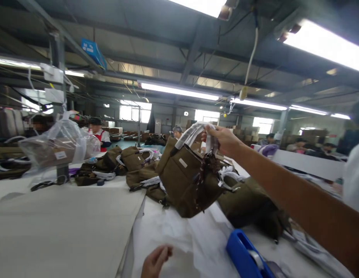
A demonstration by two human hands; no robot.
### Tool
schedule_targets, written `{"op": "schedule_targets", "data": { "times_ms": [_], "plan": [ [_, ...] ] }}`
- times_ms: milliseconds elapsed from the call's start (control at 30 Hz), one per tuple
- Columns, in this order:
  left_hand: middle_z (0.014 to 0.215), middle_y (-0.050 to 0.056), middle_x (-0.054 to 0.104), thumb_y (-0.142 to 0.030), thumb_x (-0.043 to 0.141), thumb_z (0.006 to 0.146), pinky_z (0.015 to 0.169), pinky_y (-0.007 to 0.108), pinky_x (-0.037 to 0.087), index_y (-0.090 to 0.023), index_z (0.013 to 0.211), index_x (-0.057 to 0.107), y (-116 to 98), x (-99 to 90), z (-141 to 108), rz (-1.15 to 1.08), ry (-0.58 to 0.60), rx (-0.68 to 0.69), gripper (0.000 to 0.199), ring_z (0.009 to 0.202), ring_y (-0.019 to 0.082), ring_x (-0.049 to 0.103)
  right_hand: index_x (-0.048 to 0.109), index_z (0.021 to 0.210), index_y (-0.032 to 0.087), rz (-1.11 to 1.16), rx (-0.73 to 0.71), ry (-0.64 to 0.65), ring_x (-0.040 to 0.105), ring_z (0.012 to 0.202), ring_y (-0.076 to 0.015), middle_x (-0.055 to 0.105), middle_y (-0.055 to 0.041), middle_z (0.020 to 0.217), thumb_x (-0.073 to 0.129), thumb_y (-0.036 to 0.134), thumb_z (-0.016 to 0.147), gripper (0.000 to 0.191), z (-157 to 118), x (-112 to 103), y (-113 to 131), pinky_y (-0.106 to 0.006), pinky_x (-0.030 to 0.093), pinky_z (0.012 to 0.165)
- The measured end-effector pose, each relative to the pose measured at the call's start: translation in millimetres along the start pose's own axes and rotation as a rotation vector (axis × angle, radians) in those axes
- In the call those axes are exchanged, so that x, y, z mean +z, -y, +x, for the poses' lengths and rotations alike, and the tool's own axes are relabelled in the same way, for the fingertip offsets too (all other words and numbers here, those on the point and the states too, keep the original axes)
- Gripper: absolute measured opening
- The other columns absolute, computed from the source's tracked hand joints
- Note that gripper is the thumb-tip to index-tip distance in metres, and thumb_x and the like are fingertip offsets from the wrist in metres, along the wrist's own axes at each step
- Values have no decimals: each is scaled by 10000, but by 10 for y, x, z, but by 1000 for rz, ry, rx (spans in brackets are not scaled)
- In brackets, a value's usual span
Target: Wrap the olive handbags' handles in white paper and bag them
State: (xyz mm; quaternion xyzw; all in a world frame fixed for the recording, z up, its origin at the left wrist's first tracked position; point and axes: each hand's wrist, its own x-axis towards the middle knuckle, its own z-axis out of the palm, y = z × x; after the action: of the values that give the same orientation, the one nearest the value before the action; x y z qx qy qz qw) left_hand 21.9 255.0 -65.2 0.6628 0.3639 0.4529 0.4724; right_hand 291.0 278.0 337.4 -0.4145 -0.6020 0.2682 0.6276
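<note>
My right hand point(224, 139), grip pinching the brown bag point(188, 181) by its handles; left hand point(154, 262), at 6 o'clock, loosely curled, empty.

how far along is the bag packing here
Done: one bagged handbag sits in clear plastic at left. In hand: the right hand lifts a brown handbag by its wrapped handles; the left hand rests near white paper. Left: a pile of unbagged handbags behind.
</note>
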Motion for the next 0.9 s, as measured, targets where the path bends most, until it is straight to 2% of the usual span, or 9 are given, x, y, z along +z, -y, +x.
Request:
{"op": "schedule_targets", "data": {
  "times_ms": [67, 133, 167, 267, 367, 533, 667, 800, 900],
  "plan": [
    [939, 112, 773, -696, 530, 882, 820, 358, 595, -161, 921, 781, -351, -149, -110, -90, -149, 34, 592, 889, 281, 715, 632, 900, 192, 83, 47, 65, 647, 637, -137, 695, -11, 758, 768, 516, 826, 359, -321, 73, 128, -270, 578, 584],
    [853, 96, 748, -621, 633, 854, 738, 325, 592, -158, 761, 746, -775, -294, -273, -236, -383, 135, 485, 790, 249, 682, 640, 893, 180, 140, 109, 123, 646, 638, -132, 691, -9, 738, 796, 517, 799, 383, -670, 183, 126, -246, 566, 581],
    [780, 79, 720, -603, 656, 846, 708, 301, 586, -168, 679, 707, -995, -355, -372, -286, -433, 223, 468, 775, 237, 661, 644, 881, 172, 154, 143, 145, 643, 632, -129, 688, -8, 723, 810, 531, 778, 409, -854, 247, 83, -234, 553, 568],
    [749, 70, 691, -546, 618, 904, 726, 291, 588, -185, 654, 691, -1557, -450, -707, -196, -380, 343, 445, 808, 237, 659, 653, 850, 155, 180, 253, 216, 629, 612, -121, 690, -13, 708, 826, 593, 721, 489, -1430, 455, -141, -214, 512, 542],
    [948, 94, 748, -519, 586, 932, 723, 300, 607, -200, 866, 761, -1843, -357, -1011, 23, -143, 284, 370, 838, 242, 699, 669, 858, 130, 169, 352, 301, 618, 603, -115, 694, -26, 698, 812, 606, 731, 512, -1970, 636, -371, -202, 471, 542],
    [1080, 77, 745, -480, 634, 895, 796, 322, 606, -244, 1180, 637, -1867, 142, -1276, 216, 104, 163, 370, 974, 253, 719, 676, 957, 149, 182, 361, 371, 665, 742, -144, 720, -39, 841, 715, 586, 849, 452, -2520, 781, -499, -244, 506, 687],
    [1018, 82, 744, -379, 720, 799, 834, 418, 587, -230, 1225, 556, -1742, 529, -1329, 382, 38, 85, 480, 930, 296, 719, 675, 1025, 180, 25, 281, 372, 676, 811, -182, 733, -44, 903, 604, 586, 929, 424, -2680, 726, -431, -288, 525, 737],
    [1103, 99, 717, -323, 671, 806, 829, 415, 590, -221, 1322, 513, -1562, 640, -1378, 361, -10, 147, 549, 904, 267, 711, 665, 1045, 171, -95, 232, 273, 680, 822, -200, 730, -50, 900, 604, 555, 933, 404, -2754, 519, -463, -285, 528, 712],
    [1064, 57, 718, -275, 702, 770, 814, 380, 593, -258, 1307, 532, -1479, 625, -1435, 319, 18, 145, 563, 863, 237, 703, 625, 1198, 171, -86, 184, 131, 680, 856, -202, 722, -51, 950, 650, 502, 908, 441, -2795, 356, -604, -286, 544, 730]
  ]
}}
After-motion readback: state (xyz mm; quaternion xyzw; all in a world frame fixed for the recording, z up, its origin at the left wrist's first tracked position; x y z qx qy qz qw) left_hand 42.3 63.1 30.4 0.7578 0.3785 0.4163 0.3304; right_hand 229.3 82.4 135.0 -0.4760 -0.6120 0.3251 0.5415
